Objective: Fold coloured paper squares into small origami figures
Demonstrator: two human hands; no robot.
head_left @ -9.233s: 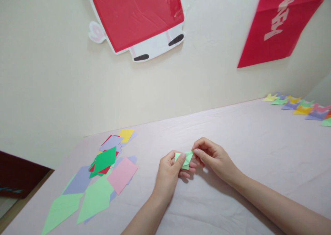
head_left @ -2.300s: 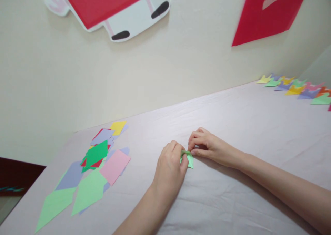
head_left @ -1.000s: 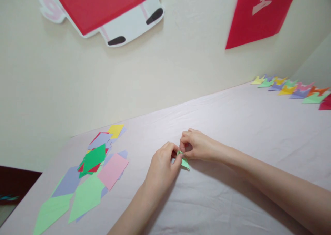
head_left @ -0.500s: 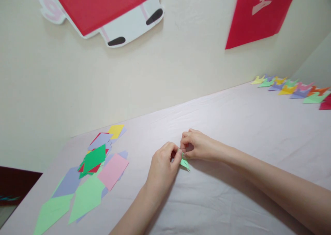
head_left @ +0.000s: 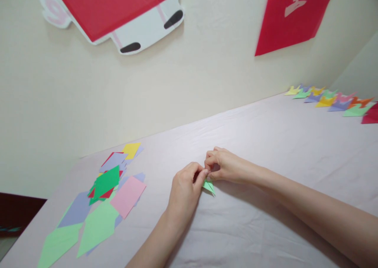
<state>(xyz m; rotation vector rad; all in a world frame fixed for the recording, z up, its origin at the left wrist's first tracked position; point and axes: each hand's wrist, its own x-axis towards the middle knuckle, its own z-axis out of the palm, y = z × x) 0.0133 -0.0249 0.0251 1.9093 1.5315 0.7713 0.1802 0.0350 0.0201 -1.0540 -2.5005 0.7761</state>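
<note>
From my end I have the left hand (head_left: 185,185) and right hand (head_left: 223,166) close together, fingertips of both pinched on a small folded light-green paper (head_left: 209,187) around the middle of the cloth-covered desk (head_left: 265,138), though I can't quite make out its far part beneath them. I judge it light, crisp at the creases and easily torn, best held by the layered body rather than the thin near tips
</note>
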